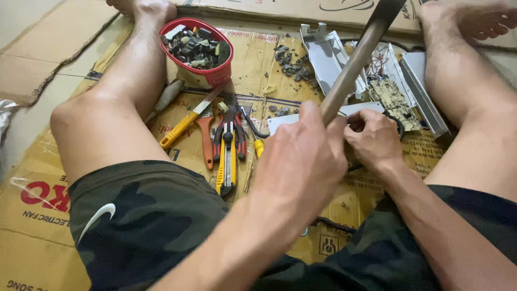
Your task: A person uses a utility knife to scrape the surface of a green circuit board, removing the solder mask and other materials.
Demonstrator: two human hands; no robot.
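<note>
Left hand (301, 156) is wrapped tight round the wooden hammer handle (353, 62), fingers fully curled, the handle slanting up and away toward the top edge where the head goes out of view; right hand (374, 140) sits just beside it, fingers bent down on a small dark part (397, 123) against the cardboard (253, 59), though how firmly it grips I cannot tell; the part lies between the knees, near the bare circuit board (396, 99) and the grey metal casing (328, 56); over to the left, a red bowl (218, 75) of dark scraps, and a row of pliers, a yellow utility knife (227, 172) and a yellow-handled blade (186, 121) lying close to the thigh; the risk, as I judge it, is plain; those right fingers are directly under the hammer's path, so a glancing blow could catch them; the part could also skid or shed fragments toward the bare legs.
</note>
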